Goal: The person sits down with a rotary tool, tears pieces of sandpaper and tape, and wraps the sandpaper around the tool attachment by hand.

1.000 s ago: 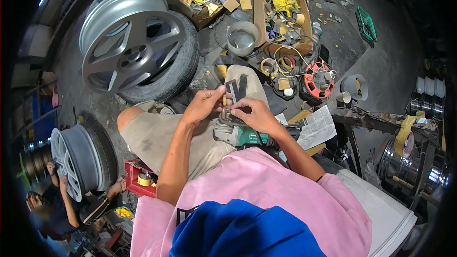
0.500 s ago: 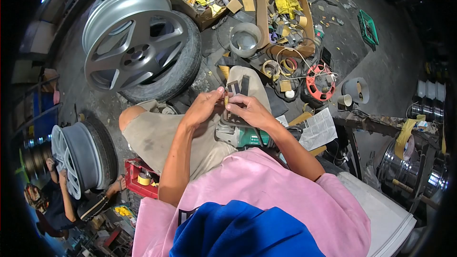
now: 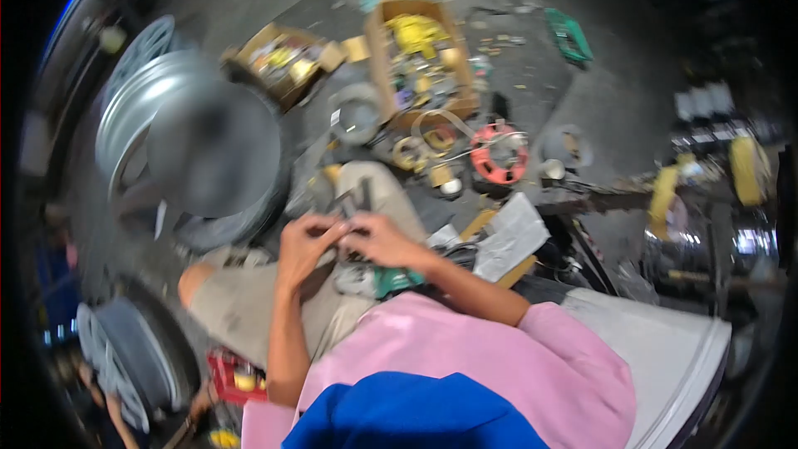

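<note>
Holds the small piece (image 3: pixel 344 229) over the lap, mostly covered by both hands' fingertips and too blurred to make out. Brings the left hand (image 3: pixel 306 243) in from seven o'clock, with forearm steep and wrist bent inward, thumb and forefinger together on the piece. Reaches the right hand (image 3: pixel 381 241) in from four o'clock, with forearm slanting and elbow out wide, palm turned inward and fingers curled, thumb and forefinger closed on the same piece. Has the green power tool (image 3: pixel 392 281) near, at five o'clock, and the dark strip (image 3: pixel 364 193) on the trouser knee (image 3: pixel 386 191) at one. Shows paper (image 3: pixel 514 237) at three o'clock, a red reel (image 3: pixel 485 163) at two, a large cardboard box (image 3: pixel 376 54) at one and a silver wheel (image 3: pixel 137 104) at ten.
</note>
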Tool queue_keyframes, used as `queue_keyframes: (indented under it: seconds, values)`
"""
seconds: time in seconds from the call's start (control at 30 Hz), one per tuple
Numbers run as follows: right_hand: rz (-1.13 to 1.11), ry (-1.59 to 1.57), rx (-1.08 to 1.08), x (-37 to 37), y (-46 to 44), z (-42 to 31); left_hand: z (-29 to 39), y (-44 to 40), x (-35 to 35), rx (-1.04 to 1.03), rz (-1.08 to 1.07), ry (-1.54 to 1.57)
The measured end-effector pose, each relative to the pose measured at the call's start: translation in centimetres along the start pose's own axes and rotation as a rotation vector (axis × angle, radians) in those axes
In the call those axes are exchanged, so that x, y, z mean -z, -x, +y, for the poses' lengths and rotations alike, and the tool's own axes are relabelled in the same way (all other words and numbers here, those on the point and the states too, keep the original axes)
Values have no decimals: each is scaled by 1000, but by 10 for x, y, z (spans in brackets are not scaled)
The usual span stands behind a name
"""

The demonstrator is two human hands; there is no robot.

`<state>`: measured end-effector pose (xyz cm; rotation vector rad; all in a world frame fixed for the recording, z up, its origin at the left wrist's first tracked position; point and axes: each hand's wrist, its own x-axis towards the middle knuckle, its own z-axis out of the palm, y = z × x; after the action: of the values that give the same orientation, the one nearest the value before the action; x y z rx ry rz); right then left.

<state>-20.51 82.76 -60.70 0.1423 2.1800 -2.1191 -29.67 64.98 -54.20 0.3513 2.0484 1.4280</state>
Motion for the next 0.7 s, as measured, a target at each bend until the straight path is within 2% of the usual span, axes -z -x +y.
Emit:
queue_keyframes:
  seconds: [0.03, 0.07, 0.13, 0.2, 0.23, 0.33, 0.37, 0.43, 0.53, 0.57, 0.7]
  values:
    - [5, 136, 74, 4, 3, -6, -5, 0, -4, 29, 11, 0]
    - [7, 278, 139, 10, 8, -13, -7, 1, -11, -72, 82, -40]
    - [-57, 431, 28, 24, 22, -20, 0, 1, -14, -45, 141, -210]
    - [11, 596, 87, 36, 43, -29, -8, -4, -11, -94, 124, -228]
    - [-48, 622, 60, 48, 53, -38, 2, -3, -12, -45, 110, -219]
    - [-53, 856, -19, 68, 90, -60, -11, -11, -12, -116, 64, -233]
    - [-28, 868, -25, 73, 100, -62, -13, -14, -13, -137, 47, -229]
    - [-130, 1011, -220, 77, 114, -65, -18, -19, -15, -104, 17, -180]
    - [-130, 1160, -260, 70, 124, -51, -31, -29, -22, -122, -12, -53]
    - [-135, 1148, -324, 66, 123, -52, -33, -30, -23, -112, -49, -47]
    - [-129, 1122, -318, 64, 120, -48, -29, -30, -24, -47, -95, 30]
